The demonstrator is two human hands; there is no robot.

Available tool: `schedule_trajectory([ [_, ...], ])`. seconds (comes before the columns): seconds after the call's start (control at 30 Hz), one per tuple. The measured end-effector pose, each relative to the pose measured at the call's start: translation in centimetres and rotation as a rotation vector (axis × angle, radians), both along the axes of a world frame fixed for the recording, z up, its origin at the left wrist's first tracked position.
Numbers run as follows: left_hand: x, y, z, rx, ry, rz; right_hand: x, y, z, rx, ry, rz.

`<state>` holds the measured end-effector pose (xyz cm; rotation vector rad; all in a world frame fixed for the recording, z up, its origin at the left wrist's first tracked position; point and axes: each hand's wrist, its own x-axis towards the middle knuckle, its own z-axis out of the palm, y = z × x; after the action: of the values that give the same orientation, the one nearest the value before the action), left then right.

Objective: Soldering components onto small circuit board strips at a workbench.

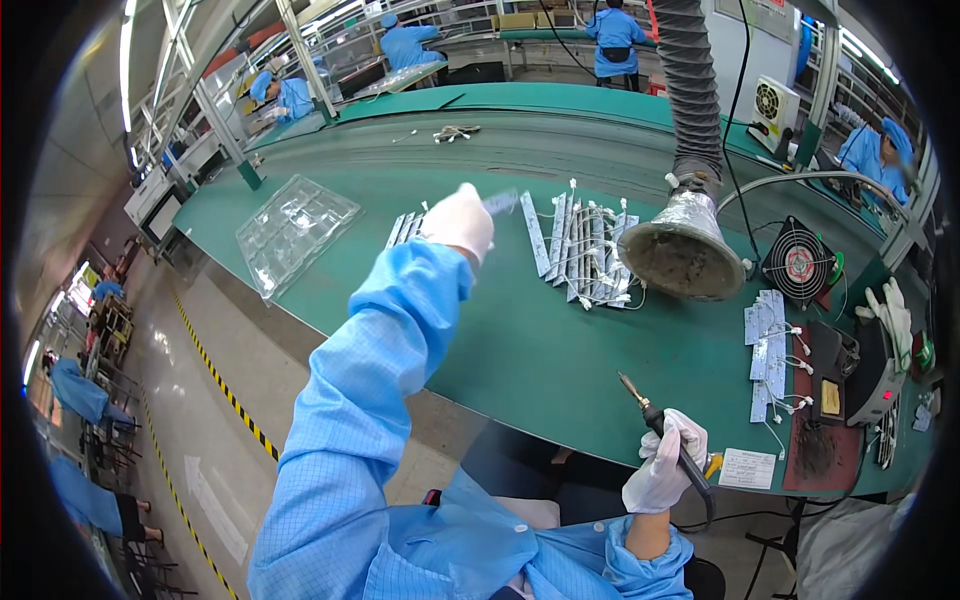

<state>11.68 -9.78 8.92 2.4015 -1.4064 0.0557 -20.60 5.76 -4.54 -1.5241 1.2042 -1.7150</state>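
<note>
My left hand [460,222], in a white glove, reaches out over the green bench. Its fingers are closed on a pale circuit board strip [501,203], smeared by motion. Beside and partly behind that hand lie a few similar strips [403,229]. To its right is a larger group of strips [580,250] with white wires and connectors. Near the bench's front edge, my gloved right hand [668,462] grips a soldering iron [653,417] by its dark handle, the metal tip pointing up and to the left.
A fume extraction hose [680,240] hangs over the bench, close to the strips. At left lies a clear plastic tray [296,232]. On the right are stacked strips [767,345], a small fan [798,262], a soldering station [872,375] and a paper label sheet [747,468]. Other people work beyond.
</note>
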Motion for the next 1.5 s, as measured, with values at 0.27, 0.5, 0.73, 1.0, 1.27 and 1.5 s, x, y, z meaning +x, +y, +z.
schedule_trajectory([
  [0.27,6.4,4.3,0.9,-0.243,1.331,-0.459,-0.5,-0.4,0.2,-0.362,0.445,-0.219],
  [0.5,-2.3,14.7,-0.7,0.197,1.941,-0.536,1.2,-0.4,1.6,-0.137,-0.282,-0.262],
  [0.73,-8.5,13.2,-7.4,0.32,1.139,-0.658,1.6,-0.4,2.1,0.028,-0.569,-0.17],
  [1.0,-12.5,12.0,-10.1,-0.168,0.483,-0.821,-0.6,0.1,1.1,-0.057,0.08,0.124],
  [1.27,-12.9,12.2,-10.4,-0.191,0.482,-0.833,-0.7,-0.3,1.6,-0.223,0.389,0.122],
  [1.5,-12.9,12.1,-10.9,-0.225,0.474,-0.848,-0.5,-0.1,1.0,-0.119,0.241,0.141],
])
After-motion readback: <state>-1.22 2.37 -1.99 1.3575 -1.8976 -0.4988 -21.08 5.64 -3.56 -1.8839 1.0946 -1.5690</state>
